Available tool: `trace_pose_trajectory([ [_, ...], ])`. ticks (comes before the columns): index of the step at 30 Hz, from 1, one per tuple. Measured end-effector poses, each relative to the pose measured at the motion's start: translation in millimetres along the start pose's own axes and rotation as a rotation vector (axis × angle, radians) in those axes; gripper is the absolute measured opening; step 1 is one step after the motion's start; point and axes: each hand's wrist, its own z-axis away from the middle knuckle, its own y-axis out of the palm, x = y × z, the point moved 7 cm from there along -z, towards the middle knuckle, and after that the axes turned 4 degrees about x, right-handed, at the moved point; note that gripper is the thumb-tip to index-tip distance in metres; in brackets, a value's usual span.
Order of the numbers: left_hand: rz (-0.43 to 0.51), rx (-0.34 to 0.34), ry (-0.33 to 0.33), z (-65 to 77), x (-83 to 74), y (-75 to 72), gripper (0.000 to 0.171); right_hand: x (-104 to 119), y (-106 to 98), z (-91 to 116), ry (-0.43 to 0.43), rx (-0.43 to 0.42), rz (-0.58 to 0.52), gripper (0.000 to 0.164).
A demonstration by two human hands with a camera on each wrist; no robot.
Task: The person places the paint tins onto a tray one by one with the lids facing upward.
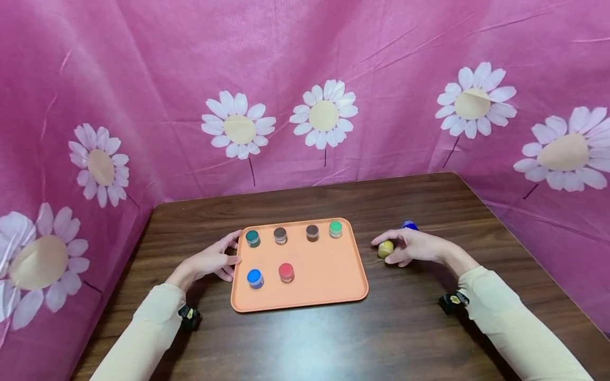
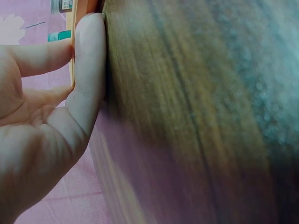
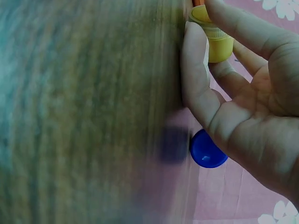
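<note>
At the left end of the orange tray (image 1: 314, 291), my left hand (image 1: 211, 259) rests with its thumb and fingertips against the rim (image 2: 72, 65). My right hand (image 1: 414, 247) pinches a small yellow paint jar (image 1: 385, 250) between thumb and fingers, right of the tray. In the right wrist view, the yellow jar (image 3: 219, 49) is tilted over; I cannot tell whether it touches the table. Just behind this hand is a dark blue jar (image 1: 409, 225), partly hidden in the head view. Its round blue end (image 3: 208, 149) faces the right wrist camera.
Along the tray's back edge stand a teal jar (image 1: 252, 238), two dark brown jars (image 1: 280, 236) (image 1: 312, 233) and a green jar (image 1: 335, 229). Nearer the front are a blue jar (image 1: 255, 278) and a red jar (image 1: 286, 272). A pink flowered cloth (image 1: 295, 174) hangs around the wooden table (image 1: 333, 344).
</note>
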Motion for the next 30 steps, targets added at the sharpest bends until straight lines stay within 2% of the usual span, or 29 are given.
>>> trace_pose_trajectory([
  [30, 0.004, -0.007, 0.008, 0.9, -0.2, -0.7, 0.080, -2.3, 0.0, 1.6, 0.010, 0.002, -0.016, 0.055],
])
